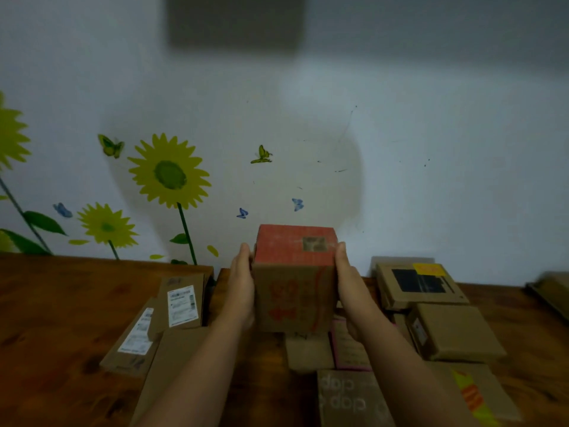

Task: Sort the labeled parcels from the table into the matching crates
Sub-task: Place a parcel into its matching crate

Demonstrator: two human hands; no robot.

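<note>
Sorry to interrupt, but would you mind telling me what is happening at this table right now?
A person holds a red-topped cardboard box between the left hand and right hand, palms pressed on its sides, raised above the wooden table. Other parcels, some with white labels, lie around on it. No crate is in view.

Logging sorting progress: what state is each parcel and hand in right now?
Red-topped box: held upright between both hands.
Left hand: pressing its left side.
Right hand: pressing its right side.
Far white-labelled parcel: lying flat, label up.
Black-and-yellow-labelled box: lying flat, closed.
</note>
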